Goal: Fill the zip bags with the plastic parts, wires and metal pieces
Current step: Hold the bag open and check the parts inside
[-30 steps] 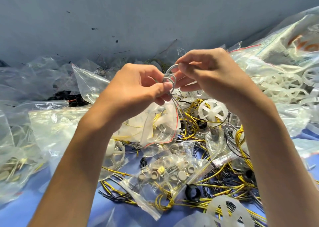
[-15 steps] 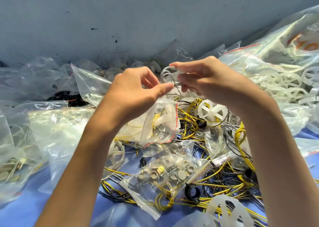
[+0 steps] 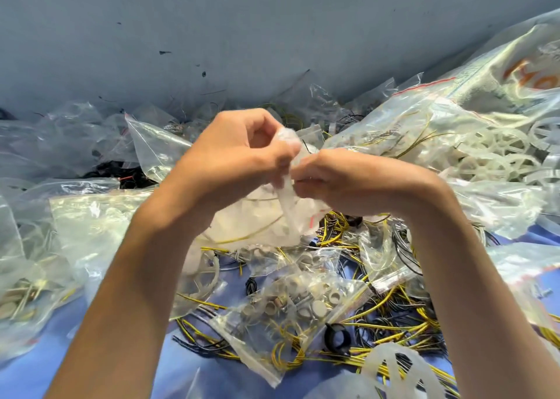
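My left hand (image 3: 233, 159) and my right hand (image 3: 342, 180) meet at the centre of the view. Both pinch the top of a small clear zip bag (image 3: 260, 223) with a red strip that hangs blurred below them. White plastic parts and a yellow wire show through the bag. The wire ring held a moment ago is hidden. Under my hands lie loose yellow and black wires (image 3: 388, 332).
A filled zip bag of metal pieces (image 3: 291, 310) lies in front on the blue table (image 3: 30, 377). A large bag of white plastic wheels (image 3: 485, 144) rises at the right. Crumpled clear bags (image 3: 75, 144) pile at the left against the grey wall (image 3: 242, 29). A black ring (image 3: 336, 336) lies among the wires.
Both hands have dropped lower from holding a wire ring up. They now pinch the zip bag's top, and the ring is out of sight.
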Available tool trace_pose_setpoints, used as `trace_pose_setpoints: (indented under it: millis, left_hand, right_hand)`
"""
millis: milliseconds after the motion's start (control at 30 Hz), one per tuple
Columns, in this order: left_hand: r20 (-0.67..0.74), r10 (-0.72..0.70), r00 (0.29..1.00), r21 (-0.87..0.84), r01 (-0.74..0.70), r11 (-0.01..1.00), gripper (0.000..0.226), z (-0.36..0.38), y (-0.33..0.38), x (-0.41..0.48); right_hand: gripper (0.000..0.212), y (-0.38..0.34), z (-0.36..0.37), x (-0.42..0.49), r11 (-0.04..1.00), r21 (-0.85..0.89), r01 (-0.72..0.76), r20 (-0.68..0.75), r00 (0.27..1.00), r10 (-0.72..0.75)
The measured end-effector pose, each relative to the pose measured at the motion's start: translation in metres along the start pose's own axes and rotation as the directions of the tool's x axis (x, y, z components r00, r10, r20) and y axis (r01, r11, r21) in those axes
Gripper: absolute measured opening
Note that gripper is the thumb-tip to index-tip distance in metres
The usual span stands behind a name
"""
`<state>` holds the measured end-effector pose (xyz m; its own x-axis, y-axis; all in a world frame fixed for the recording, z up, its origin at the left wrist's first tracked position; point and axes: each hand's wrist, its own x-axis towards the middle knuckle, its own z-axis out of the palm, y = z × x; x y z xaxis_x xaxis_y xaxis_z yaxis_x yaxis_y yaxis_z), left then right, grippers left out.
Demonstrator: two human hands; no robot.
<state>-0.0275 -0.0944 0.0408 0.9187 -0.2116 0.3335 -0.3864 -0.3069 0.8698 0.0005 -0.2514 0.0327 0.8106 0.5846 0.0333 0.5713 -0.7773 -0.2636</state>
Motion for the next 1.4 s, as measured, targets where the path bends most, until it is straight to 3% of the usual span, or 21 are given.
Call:
trace_pose_setpoints:
  millis: [67, 133, 200, 267, 367, 433, 533, 667, 833, 967, 1100, 1167, 1267, 1333, 1400]
  left_hand:
    - [0.195, 0.054, 0.979, -0.16, -0.022, 0.987, 0.01, -0.006, 0.011, -0.008]
    - [0.347, 0.084, 0.934, -0.13, -0.04, 0.991, 0.02, -0.018, 0.013, -0.012]
    - [0.346, 0.042, 0.937, -0.013, -0.04, 0.999, 0.025, -0.032, 0.007, -0.012]
    - [0.236, -0.077, 0.969, 0.174, 0.036, 0.984, 0.027, -0.046, -0.009, -0.007]
    - [0.137, -0.278, 0.951, 0.567, 0.155, 0.809, 0.029, -0.06, -0.038, 0.002]
    - [0.202, -0.391, 0.898, 0.707, 0.142, 0.692, 0.036, -0.059, -0.052, 0.005]
    - [0.305, -0.466, 0.831, 0.74, 0.101, 0.665, 0.033, -0.047, -0.065, 0.007]
    - [0.291, -0.35, 0.891, 0.738, 0.024, 0.674, 0.013, -0.037, -0.07, 0.012]
    - [0.3, -0.286, 0.91, 0.719, -0.019, 0.695, 0.012, -0.034, -0.065, 0.011]
    - [0.209, -0.113, 0.971, 0.573, -0.029, 0.819, 0.015, -0.034, -0.05, 0.01]
    - [0.113, 0.048, 0.992, 0.305, -0.08, 0.949, 0.012, -0.032, -0.03, 0.006]
    - [0.052, 0.096, 0.994, 0.234, -0.105, 0.966, 0.007, -0.03, -0.023, 0.005]
    - [-0.036, 0.141, 0.989, 0.287, -0.125, 0.95, 0.008, -0.03, -0.021, 0.005]
    - [-0.105, 0.169, 0.98, 0.367, -0.119, 0.922, 0.012, -0.032, -0.023, 0.006]
    - [-0.177, 0.193, 0.965, 0.461, -0.092, 0.883, 0.017, -0.036, -0.025, 0.006]
  right_hand:
    - [0.018, 0.006, -0.002, 0.001, 0.999, -0.034, -0.009, -0.028, 1.0, 0.008]
    - [0.017, 0.013, -0.005, -0.003, 0.996, -0.065, -0.066, -0.021, 0.998, 0.065]
    - [0.014, 0.018, -0.007, -0.008, 0.994, -0.021, -0.106, -0.025, 0.994, 0.105]
    - [0.016, 0.024, -0.007, -0.01, 0.988, 0.08, -0.129, -0.072, 0.988, 0.135]
    - [0.021, 0.031, -0.008, -0.007, 0.973, 0.16, -0.164, -0.208, 0.958, 0.196]
    - [0.04, 0.033, -0.006, -0.005, 0.965, 0.173, -0.197, -0.311, 0.919, 0.244]
    - [0.046, 0.03, -0.001, -0.001, 0.941, 0.295, -0.163, -0.309, 0.916, 0.256]
    - [0.017, 0.022, 0.007, 0.007, 0.975, 0.163, -0.151, -0.129, 0.977, 0.173]
    - [0.021, 0.019, 0.01, 0.004, 0.985, 0.136, -0.109, -0.032, 0.993, 0.114]
    - [0.028, 0.023, 0.003, -0.002, 0.982, 0.176, -0.062, -0.081, 0.994, 0.077]
    - [0.041, 0.026, -0.006, -0.008, 0.961, 0.271, -0.06, -0.133, 0.986, 0.099]
    - [0.035, 0.029, -0.008, -0.01, 0.957, 0.286, -0.043, -0.161, 0.983, 0.092]
    - [0.04, 0.032, -0.006, -0.008, 0.957, 0.273, -0.093, -0.229, 0.961, 0.158]
    - [0.031, 0.029, -0.004, -0.006, 0.957, 0.283, -0.056, -0.294, 0.945, 0.142]
    - [0.04, 0.024, -0.005, -0.004, 0.949, 0.316, -0.009, -0.319, 0.941, 0.115]
